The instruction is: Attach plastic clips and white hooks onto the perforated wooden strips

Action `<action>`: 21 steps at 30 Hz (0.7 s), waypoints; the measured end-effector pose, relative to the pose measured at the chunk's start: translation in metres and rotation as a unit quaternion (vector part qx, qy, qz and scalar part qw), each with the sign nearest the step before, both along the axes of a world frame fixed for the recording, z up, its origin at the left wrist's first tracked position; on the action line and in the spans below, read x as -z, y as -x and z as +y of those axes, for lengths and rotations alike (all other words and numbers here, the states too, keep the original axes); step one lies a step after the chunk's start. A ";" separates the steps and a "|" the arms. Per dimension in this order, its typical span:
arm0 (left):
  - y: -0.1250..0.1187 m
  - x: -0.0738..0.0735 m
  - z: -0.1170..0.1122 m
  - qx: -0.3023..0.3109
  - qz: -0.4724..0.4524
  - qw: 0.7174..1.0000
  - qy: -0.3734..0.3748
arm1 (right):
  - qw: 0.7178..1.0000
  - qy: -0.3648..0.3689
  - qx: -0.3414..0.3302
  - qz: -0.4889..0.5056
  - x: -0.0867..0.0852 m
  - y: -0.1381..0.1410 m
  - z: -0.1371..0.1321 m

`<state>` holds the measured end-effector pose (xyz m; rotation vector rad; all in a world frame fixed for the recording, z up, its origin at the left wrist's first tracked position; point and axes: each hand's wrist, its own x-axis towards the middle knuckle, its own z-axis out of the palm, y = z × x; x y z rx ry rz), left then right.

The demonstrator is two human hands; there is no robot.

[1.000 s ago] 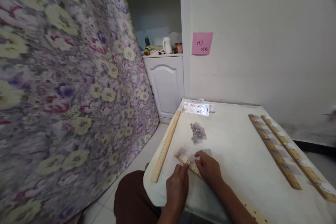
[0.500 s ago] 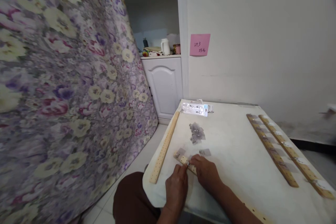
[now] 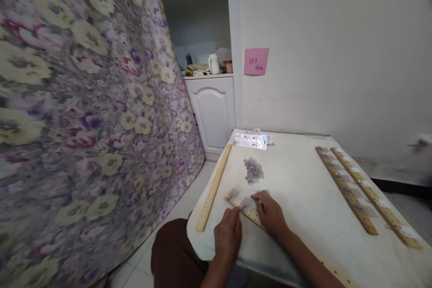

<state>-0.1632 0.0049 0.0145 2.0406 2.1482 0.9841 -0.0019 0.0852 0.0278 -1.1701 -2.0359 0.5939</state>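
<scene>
A short pale wooden strip with holes [image 3: 254, 217] lies slantwise on the table under my hands. Near its far left end sits a small clear plastic piece [image 3: 233, 193] with a metal bit. A second clear plastic piece [image 3: 248, 203] lies across the strip between my hands. My left hand [image 3: 228, 235] has its fingers pinched together at the strip's near edge; what the tips grip is too small to make out. At that second piece's right side, my right hand [image 3: 272, 217] is closed, thumb and finger on its edge. Another plastic piece is partly hidden behind my right hand.
Beyond the strip lies a pile of small plastic pieces with metal parts [image 3: 253, 170]. A long holed strip [image 3: 214, 186] lies along the left edge. Two strips bearing several pieces [image 3: 347, 191] are on the right. Clear packaging [image 3: 249, 140] lies at the back.
My right hand's fingers have moved slightly up and right from the left fingertips. The clear plastic piece now shows spread between both hands. The view has shifted slightly.
</scene>
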 end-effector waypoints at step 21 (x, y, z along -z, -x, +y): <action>0.003 0.004 0.002 -0.003 -0.077 0.996 -0.042 | 0.980 0.131 0.136 -0.060 0.008 -0.030 0.045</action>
